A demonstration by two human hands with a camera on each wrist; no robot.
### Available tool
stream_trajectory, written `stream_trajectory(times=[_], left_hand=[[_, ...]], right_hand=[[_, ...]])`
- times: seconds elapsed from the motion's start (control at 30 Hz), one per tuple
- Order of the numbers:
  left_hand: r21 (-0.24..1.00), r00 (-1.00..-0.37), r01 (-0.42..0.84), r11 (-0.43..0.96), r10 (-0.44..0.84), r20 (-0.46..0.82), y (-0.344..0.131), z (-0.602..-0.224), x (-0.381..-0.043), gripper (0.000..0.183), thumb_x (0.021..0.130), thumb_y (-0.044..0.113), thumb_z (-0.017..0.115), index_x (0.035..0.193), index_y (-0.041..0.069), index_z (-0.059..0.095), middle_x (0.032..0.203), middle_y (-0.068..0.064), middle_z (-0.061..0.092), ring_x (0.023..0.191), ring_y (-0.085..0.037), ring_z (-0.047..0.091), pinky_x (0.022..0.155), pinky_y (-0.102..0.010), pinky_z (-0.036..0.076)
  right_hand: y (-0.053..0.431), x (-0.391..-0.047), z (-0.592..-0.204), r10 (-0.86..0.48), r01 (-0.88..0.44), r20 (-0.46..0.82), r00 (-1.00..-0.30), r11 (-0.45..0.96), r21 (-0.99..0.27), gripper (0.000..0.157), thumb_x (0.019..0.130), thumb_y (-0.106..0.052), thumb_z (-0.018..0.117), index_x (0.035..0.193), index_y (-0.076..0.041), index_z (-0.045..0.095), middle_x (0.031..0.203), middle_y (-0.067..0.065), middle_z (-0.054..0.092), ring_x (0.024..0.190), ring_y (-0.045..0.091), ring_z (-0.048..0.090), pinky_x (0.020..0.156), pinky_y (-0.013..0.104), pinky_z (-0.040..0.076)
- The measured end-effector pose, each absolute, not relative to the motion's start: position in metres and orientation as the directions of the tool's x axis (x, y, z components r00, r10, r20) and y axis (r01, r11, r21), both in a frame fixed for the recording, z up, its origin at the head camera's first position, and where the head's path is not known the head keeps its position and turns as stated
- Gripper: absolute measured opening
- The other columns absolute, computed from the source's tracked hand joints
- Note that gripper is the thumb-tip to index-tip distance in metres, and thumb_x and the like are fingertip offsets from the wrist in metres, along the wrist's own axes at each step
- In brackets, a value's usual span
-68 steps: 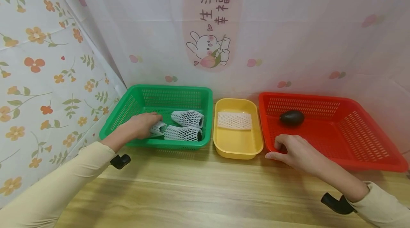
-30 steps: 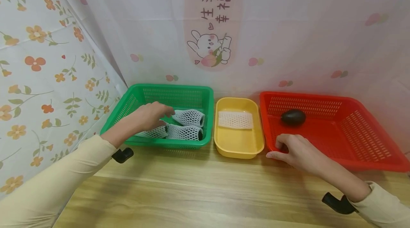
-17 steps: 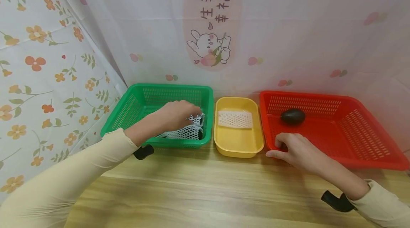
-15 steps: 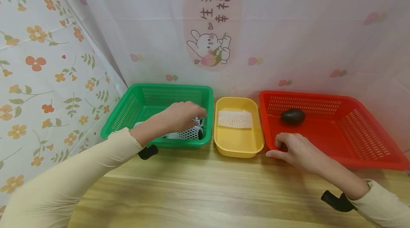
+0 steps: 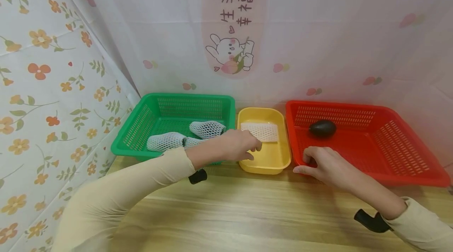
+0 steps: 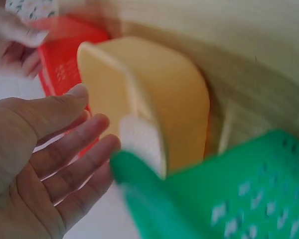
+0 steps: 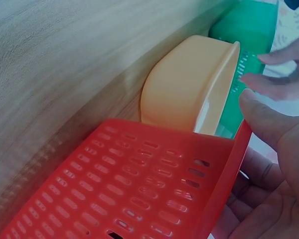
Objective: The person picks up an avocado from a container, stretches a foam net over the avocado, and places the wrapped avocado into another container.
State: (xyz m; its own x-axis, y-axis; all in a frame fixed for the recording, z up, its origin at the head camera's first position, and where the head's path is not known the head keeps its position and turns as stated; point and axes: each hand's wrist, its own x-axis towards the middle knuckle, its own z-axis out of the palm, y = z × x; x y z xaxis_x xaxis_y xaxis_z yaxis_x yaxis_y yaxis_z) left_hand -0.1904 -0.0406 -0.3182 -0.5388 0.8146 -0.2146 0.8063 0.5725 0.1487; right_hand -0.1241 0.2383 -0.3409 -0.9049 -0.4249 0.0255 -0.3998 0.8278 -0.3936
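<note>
My left hand hangs over the left edge of the yellow tray, beside the green basket. Its fingers are loosely bent with nothing between them, as the left wrist view shows. A flat white foam net sleeve lies in the tray. Several netted dark fruits sit in the green basket, one partly hidden by my left forearm. My right hand holds the near left corner of the red basket, thumb outside and fingers curled inside the rim. Behind it in the basket lies a bare dark avocado.
The three containers stand side by side on a wooden table, close to a printed curtain at the back. A floral cloth rises along the left side. Black wrist mounts stick out below both forearms.
My left hand has let go of a netted fruit in the green basket, lifted, and moved right to the yellow tray. My right hand stays at the red basket's corner.
</note>
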Motion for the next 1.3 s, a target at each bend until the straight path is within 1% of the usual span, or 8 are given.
stream_trajectory(times=[0.17, 0.33, 0.53, 0.63, 0.73, 0.83, 1.07, 1.3], left_hand=[[0.104, -0.530, 0.816, 0.568, 0.808, -0.258, -0.029, -0.337, -0.185, 0.027, 0.094, 0.024, 0.075, 0.119, 0.015, 0.073, 0.106, 0.004, 0.070, 0.095, -0.015, 0.064, 0.075, -0.032, 0.053], [0.102, -0.529, 0.819, 0.565, 0.811, -0.250, -0.027, -0.344, -0.183, 0.004, 0.095, 0.020, 0.075, 0.095, 0.018, 0.073, 0.084, 0.010, 0.062, 0.078, -0.011, 0.057, 0.065, -0.027, 0.047], [0.117, -0.547, 0.802, 0.586, 0.798, -0.253, -0.025, -0.344, -0.180, 0.020, 0.097, 0.016, 0.071, 0.080, 0.020, 0.062, 0.073, 0.009, 0.053, 0.069, -0.012, 0.051, 0.057, -0.026, 0.040], [0.115, -0.557, 0.793, 0.598, 0.789, -0.259, -0.025, -0.345, -0.179, 0.026, 0.097, 0.016, 0.070, 0.075, 0.020, 0.057, 0.069, 0.006, 0.047, 0.066, -0.013, 0.047, 0.056, -0.026, 0.035], [0.104, -0.559, 0.794, 0.599, 0.787, -0.260, -0.025, -0.346, -0.178, 0.032, 0.097, 0.015, 0.071, 0.072, 0.020, 0.052, 0.067, 0.006, 0.041, 0.064, -0.013, 0.043, 0.055, -0.026, 0.032], [0.094, -0.557, 0.799, 0.595, 0.789, -0.260, -0.025, -0.347, -0.177, 0.035, 0.097, 0.015, 0.071, 0.071, 0.019, 0.048, 0.067, 0.006, 0.036, 0.062, -0.012, 0.039, 0.054, -0.027, 0.029], [0.073, -0.555, 0.804, 0.590, 0.788, -0.265, -0.024, -0.348, -0.176, 0.033, 0.098, 0.015, 0.070, 0.072, 0.020, 0.050, 0.069, 0.005, 0.039, 0.064, -0.012, 0.040, 0.055, -0.027, 0.031], [0.063, -0.551, 0.806, 0.588, 0.786, -0.280, -0.022, -0.348, -0.175, 0.026, 0.098, 0.016, 0.070, 0.077, 0.020, 0.055, 0.072, 0.006, 0.046, 0.067, -0.013, 0.044, 0.058, -0.026, 0.035]], right_hand=[[0.237, -0.124, -0.341, -0.418, -0.385, 0.005, -0.908, 0.833, -0.398, 0.033, 0.081, -0.035, 0.087, 0.075, -0.017, 0.059, 0.064, -0.006, 0.046, 0.059, 0.012, 0.044, 0.053, 0.027, 0.038], [0.238, -0.125, -0.339, -0.428, -0.398, 0.012, -0.904, 0.828, -0.396, 0.033, 0.081, -0.032, 0.087, 0.074, -0.018, 0.058, 0.063, -0.007, 0.046, 0.058, 0.012, 0.044, 0.052, 0.026, 0.038], [0.240, -0.129, -0.335, -0.464, -0.421, -0.011, -0.886, 0.812, -0.404, 0.034, 0.082, -0.035, 0.086, 0.075, -0.018, 0.057, 0.064, -0.007, 0.046, 0.058, 0.011, 0.044, 0.053, 0.027, 0.038], [0.244, -0.134, -0.328, -0.532, -0.458, -0.068, -0.844, 0.782, -0.422, 0.033, 0.083, -0.041, 0.083, 0.079, -0.019, 0.058, 0.066, -0.009, 0.049, 0.061, 0.011, 0.047, 0.055, 0.026, 0.041], [0.255, -0.145, -0.316, -0.623, -0.513, -0.148, -0.768, 0.737, -0.439, 0.030, 0.084, -0.044, 0.080, 0.089, -0.020, 0.065, 0.076, -0.012, 0.056, 0.070, 0.010, 0.055, 0.063, 0.026, 0.049], [0.271, -0.161, -0.301, -0.650, -0.529, -0.229, -0.725, 0.738, -0.419, 0.034, 0.084, -0.042, 0.082, 0.104, -0.017, 0.070, 0.092, -0.013, 0.063, 0.085, 0.011, 0.061, 0.076, 0.031, 0.054], [0.309, -0.208, -0.284, -0.590, -0.517, -0.255, -0.766, 0.802, -0.300, 0.039, 0.079, -0.023, 0.089, 0.109, -0.007, 0.069, 0.103, -0.004, 0.067, 0.095, 0.022, 0.065, 0.082, 0.043, 0.055], [0.335, -0.239, -0.290, -0.551, -0.498, -0.268, -0.790, 0.833, -0.243, 0.038, 0.076, -0.009, 0.089, 0.110, -0.009, 0.070, 0.105, 0.000, 0.068, 0.100, 0.027, 0.063, 0.087, 0.052, 0.052]])
